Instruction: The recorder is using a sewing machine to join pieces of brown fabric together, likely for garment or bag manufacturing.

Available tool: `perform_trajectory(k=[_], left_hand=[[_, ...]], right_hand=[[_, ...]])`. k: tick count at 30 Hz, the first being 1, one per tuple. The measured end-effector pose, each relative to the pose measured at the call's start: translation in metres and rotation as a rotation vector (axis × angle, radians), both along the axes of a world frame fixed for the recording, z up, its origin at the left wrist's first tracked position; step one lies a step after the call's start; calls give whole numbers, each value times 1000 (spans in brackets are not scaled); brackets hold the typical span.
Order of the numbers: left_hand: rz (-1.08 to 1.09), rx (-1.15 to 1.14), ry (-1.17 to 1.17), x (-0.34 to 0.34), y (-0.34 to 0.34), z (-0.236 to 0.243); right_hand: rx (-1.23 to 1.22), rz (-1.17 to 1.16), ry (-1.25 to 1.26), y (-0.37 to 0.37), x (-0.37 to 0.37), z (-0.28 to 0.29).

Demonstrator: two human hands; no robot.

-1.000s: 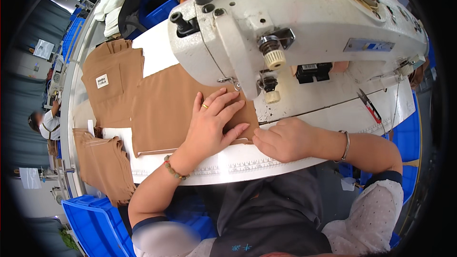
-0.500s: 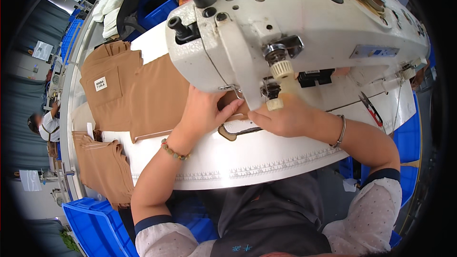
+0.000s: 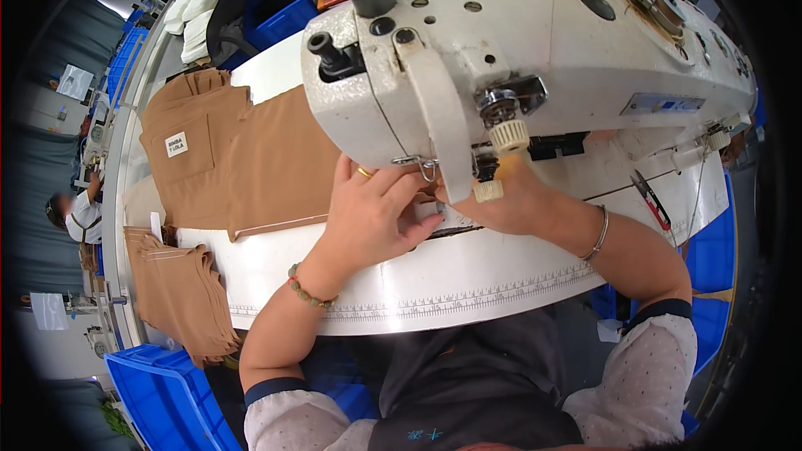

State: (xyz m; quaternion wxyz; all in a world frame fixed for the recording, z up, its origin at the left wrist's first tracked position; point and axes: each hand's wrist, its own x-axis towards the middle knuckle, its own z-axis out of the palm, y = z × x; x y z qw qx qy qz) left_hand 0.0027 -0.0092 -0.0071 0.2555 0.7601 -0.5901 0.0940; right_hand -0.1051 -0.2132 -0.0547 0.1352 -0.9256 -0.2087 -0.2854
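Observation:
I have my left hand at the brown fabric panel, just below the white sewing machine's head, its fingers curved and apart, tips partly behind the machine. My right hand is curled close beside it behind the tension knobs; its fingertips and what they hold are hidden. Left of the panel lie brown cut pieces with a pocket and white label, and a lower stack of brown pieces. Red-and-black thread snips rest to the right of my right hand.
The white table has a printed ruler along its curved front edge. Blue bins stand below it and another behind, near folded white fabric. A co-worker sits at a machine along the far left.
The brown panel has moved away from me, deeper under the machine head. Both hands went up with it toward the needle area, and the right fingers became hidden behind the machine.

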Motion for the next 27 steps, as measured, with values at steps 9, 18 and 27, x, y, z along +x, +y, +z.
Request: perform_trajectory(k=[9, 18, 27], left_hand=[[-223, -100, -160, 7, 0, -4], [-245, 43, -98, 5, 3, 5], [-228, 129, -72, 0, 6, 15]], right_hand=[[153, 11, 61, 1, -5, 9], [110, 32, 134, -5, -18, 18], [103, 103, 148, -5, -21, 36]])
